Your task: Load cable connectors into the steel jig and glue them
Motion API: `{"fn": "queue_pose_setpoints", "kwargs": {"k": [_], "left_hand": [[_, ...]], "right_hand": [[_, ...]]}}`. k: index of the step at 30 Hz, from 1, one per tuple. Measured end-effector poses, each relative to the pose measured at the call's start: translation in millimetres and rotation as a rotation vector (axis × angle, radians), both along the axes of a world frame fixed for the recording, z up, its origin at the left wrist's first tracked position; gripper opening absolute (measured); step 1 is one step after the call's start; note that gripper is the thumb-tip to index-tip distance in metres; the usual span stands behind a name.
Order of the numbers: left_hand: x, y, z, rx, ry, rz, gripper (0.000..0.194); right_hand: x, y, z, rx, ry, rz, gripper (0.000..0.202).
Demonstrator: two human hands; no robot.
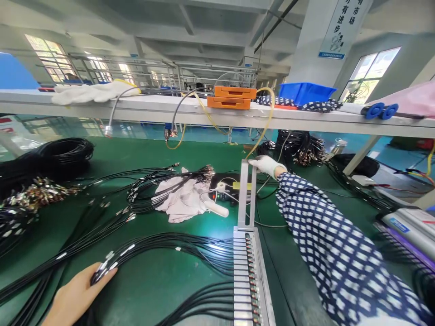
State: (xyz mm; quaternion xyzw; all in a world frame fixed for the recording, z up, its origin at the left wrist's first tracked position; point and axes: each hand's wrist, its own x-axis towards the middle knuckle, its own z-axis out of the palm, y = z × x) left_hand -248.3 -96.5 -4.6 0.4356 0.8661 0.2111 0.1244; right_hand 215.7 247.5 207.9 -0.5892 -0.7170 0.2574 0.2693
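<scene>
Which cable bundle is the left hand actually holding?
The bundle fanning into the metal fixture: the left hand grips its connector ends. The coiled bundle at far left and the one over the cloth lie untouched.

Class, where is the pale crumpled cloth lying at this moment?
In the head view, the crumpled cloth lies mid-table on the green mat, under black cables, left of the upright metal lever.

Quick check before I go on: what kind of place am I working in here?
Most likely a factory cable-assembly bench: bundles of black cables lie across a green mat, feeding a metal fixture, with a shelf overhead.
</scene>
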Motion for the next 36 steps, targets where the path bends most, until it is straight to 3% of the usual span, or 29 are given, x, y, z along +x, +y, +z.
{"fn": "queue_pose_setpoints", "kwargs": {"k": [3, 5, 7, 10, 12, 15, 18, 21, 24, 30, 34, 36], "left_hand": [[10, -3, 9.5, -0.101, 0.260, -0.068, 0.056], [32, 2, 17.1, 0.026, 0.445, -0.180, 0.064], [63, 16, 22.9, 0.110, 0.385, -0.469, 0.065], [114, 49, 26.4, 0.093, 0.265, -0.823, 0.074], [141, 75, 27.1, 0.056, 0.229, -0.969, 0.080], [164, 108, 28.8, -0.095, 0.215, -1.030, 0.055], [171, 126, 32.2, -0.181, 0.177, -1.056, 0.034], [170, 133, 40.3, -0.264, 0.101, -1.120, 0.027], [166, 140, 55.9, -0.400, 0.026, -1.142, 0.031], [150, 148, 100.8, -0.697, -0.114, -1.081, 0.040], [151, 136, 128.4, -0.556, -0.211, -1.058, 0.049], [154, 127, 131.9, -0.405, -0.246, -1.038, 0.057]], "right_hand": [[-19, 41, -45.3, -0.025, -0.010, -0.070, 0.030], [-25, 54, -72.3, -0.028, -0.012, -0.100, 0.032], [-24, 59, -91.9, -0.010, 0.002, -0.111, 0.034], [-12, 48, -111.2, 0.058, 0.034, -0.114, 0.035], [0, 19, -124.4, 0.115, 0.044, -0.110, 0.038], [21, -60, -155.6, 0.177, 0.023, -0.070, 0.037], [35, -149, -195.6, 0.211, -0.041, -0.034, 0.041], [42, -200, -223.9, 0.259, -0.087, 0.004, 0.044], [43, -209, -232.8, 0.291, -0.098, 0.024, 0.044], [43, -199, -231.3, 0.315, -0.111, 0.022, 0.044], [43, -200, -233.2, 0.314, -0.122, 0.009, 0.049], [43, -200, -234.1, 0.310, -0.126, 0.008, 0.050]]}}
